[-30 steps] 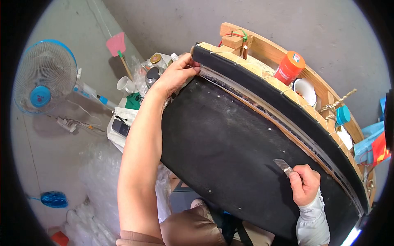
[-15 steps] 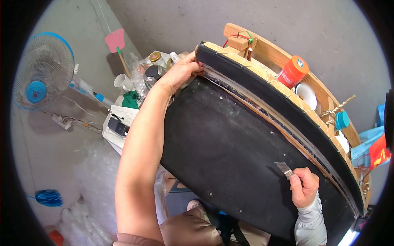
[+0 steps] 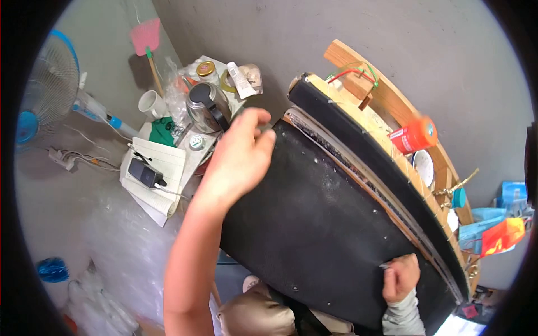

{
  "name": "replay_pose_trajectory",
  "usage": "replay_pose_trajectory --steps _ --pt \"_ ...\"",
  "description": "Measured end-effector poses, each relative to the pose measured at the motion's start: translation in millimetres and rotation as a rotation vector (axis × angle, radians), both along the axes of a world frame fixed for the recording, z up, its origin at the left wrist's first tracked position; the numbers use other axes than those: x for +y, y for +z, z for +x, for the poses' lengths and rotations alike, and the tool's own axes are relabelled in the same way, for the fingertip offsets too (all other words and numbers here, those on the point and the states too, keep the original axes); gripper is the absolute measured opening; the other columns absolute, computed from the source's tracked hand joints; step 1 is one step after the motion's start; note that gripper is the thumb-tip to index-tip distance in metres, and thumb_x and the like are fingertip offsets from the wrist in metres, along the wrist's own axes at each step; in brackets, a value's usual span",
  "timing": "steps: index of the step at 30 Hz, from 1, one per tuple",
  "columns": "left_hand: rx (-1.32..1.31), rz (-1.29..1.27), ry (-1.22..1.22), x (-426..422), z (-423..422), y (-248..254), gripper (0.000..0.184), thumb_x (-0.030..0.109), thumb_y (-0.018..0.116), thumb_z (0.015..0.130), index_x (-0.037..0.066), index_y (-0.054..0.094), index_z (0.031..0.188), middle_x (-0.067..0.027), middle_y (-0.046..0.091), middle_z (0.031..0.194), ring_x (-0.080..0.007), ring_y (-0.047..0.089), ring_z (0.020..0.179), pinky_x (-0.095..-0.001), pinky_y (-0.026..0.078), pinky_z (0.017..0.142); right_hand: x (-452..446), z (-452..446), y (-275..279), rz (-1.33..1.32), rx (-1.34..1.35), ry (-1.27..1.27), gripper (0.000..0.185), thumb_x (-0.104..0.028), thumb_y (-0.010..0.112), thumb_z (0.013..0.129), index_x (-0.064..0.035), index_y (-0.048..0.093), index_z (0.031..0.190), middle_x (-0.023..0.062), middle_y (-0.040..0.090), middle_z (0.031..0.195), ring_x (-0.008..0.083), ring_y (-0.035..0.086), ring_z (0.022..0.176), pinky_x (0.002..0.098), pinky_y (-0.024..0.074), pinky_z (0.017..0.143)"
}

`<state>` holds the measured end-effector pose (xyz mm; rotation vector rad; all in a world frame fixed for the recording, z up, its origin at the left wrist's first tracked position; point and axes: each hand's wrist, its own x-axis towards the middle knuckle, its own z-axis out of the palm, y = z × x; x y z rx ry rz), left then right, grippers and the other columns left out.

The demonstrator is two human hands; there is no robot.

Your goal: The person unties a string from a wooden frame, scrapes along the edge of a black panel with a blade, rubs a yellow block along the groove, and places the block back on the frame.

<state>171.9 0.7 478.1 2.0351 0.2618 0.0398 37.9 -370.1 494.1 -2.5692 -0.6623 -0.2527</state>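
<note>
1. The right hand [image 3: 400, 278] is closed, thumb against curled fingers, and a small glinting sliver [image 3: 385, 266] pokes out of the pinch. Too little of it shows to say what it is made of.
2. That sliver sits over the lower right part of the black-covered board [image 3: 314, 218], near the black padded rail [image 3: 367, 148] along the curved edge. Whether it touches the board I cannot tell.
3. The left hand [image 3: 241, 159] is blurred above the board's upper left corner, fingers and thumb apart with nothing visible between them. It is near the rail's upper end and just beside the electric kettle [image 3: 204, 109], apparently touching neither.
4. The step in hand seems to be handling the small piece with the right fingers, while the left hand is free.
5. From this pose, a next move at the pale-edged groove [image 3: 358, 171] beside the rail would call for a firm right pinch and the left hand steadying the rail's upper end.
</note>
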Motion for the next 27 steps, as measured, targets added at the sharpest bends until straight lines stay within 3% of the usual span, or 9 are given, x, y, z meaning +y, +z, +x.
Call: replay_pose_trajectory --steps 3,7,9,10,11,14,21,22,27 --pt "-0.041 0.249 -0.017 -13 -20 3 0.038 0.025 0.053 0.096 0.001 0.053 0.126 -0.0199 0.06 0.122 -0.037 0.056 0.115 -0.0469 0.041 0.1 23 11 7 -0.001 0.07 0.193 0.016 -0.008 0.073 0.07 -0.0063 0.066 0.083 0.0078 0.064 0.082 0.0261 0.056 0.068 0.0376 0.0457 0.064" --pt "0.074 0.109 0.036 -11 -4 4 0.034 0.02 0.05 0.099 -0.001 0.055 0.124 -0.0221 0.061 0.122 -0.0381 0.057 0.117 -0.0417 0.043 0.1 83 46 3 0.096 0.153 0.323 0.017 -0.009 0.076 0.071 -0.0062 0.066 0.085 0.0079 0.062 0.079 0.0261 0.056 0.065 0.0366 0.0445 0.059" --pt "0.0 -0.12 0.166 -10 17 -6 0.03 0.02 0.048 0.1 0.0 0.06 0.119 -0.0207 0.065 0.113 -0.0347 0.061 0.111 -0.0385 0.046 0.095 114 60 -3 0.034 0.152 0.217 0.017 -0.008 0.075 0.073 -0.0057 0.065 0.086 0.0077 0.059 0.074 0.0268 0.055 0.06 0.0371 0.0432 0.056" --pt "-0.02 -0.173 0.244 -13 28 -17 0.024 0.016 0.049 0.1 0.0 0.062 0.113 -0.0153 0.069 0.104 -0.0248 0.064 0.1 -0.0334 0.048 0.09 123 67 -5 0.072 0.14 0.203 0.016 -0.008 0.074 0.075 -0.0057 0.063 0.086 0.0073 0.056 0.069 0.027 0.053 0.056 0.037 0.0412 0.053" --pt "-0.011 -0.195 0.249 -14 37 -18 0.024 0.016 0.049 0.1 0.0 0.062 0.113 -0.0153 0.069 0.104 -0.0248 0.064 0.1 -0.0334 0.048 0.09 123 70 -7 0.049 0.149 0.205 0.016 -0.008 0.074 0.075 -0.0057 0.063 0.086 0.0073 0.056 0.069 0.027 0.053 0.056 0.037 0.0412 0.053" --pt "0.121 -0.494 0.294 -15 51 -25 0.016 0.008 0.053 0.098 -0.001 0.061 0.108 -0.0062 0.068 0.096 -0.0129 0.06 0.089 -0.0281 0.048 0.083 119 68 -8 0.06 0.166 0.207 0.012 -0.009 0.072 0.076 -0.007 0.062 0.084 0.007 0.055 0.066 0.0268 0.052 0.053 0.0365 0.0389 0.051" --pt "0.081 -0.401 0.167 -13 46 -24 0.015 0.004 0.054 0.096 0.002 0.064 0.106 -0.009 0.065 0.096 -0.0162 0.06 0.091 -0.0268 0.046 0.084 121 70 -3 -0.018 0.261 0.224 0.013 -0.006 0.068 0.075 -0.007 0.059 0.084 0.0081 0.055 0.068 0.0282 0.051 0.054 0.0386 0.0396 0.053" --pt "0.089 -0.405 0.155 -13 47 -24 0.016 0.005 0.053 0.096 0.001 0.065 0.106 -0.0119 0.065 0.099 -0.0217 0.062 0.094 -0.0299 0.047 0.086 119 70 -4 -0.023 0.251 0.227 0.015 -0.008 0.071 0.073 -0.0078 0.061 0.085 0.0066 0.055 0.067 0.0264 0.051 0.054 0.0372 0.0389 0.051" --pt "0.1 -0.344 0.093 -9 47 -20 0.017 0.009 0.052 0.096 0.001 0.064 0.105 -0.0152 0.065 0.105 -0.0313 0.062 0.099 -0.037 0.047 0.089 118 69 -4 -0.033 0.252 0.236 0.018 -0.011 0.074 0.071 -0.0092 0.063 0.085 0.0047 0.053 0.066 0.0244 0.05 0.053 0.0362 0.0378 0.051"
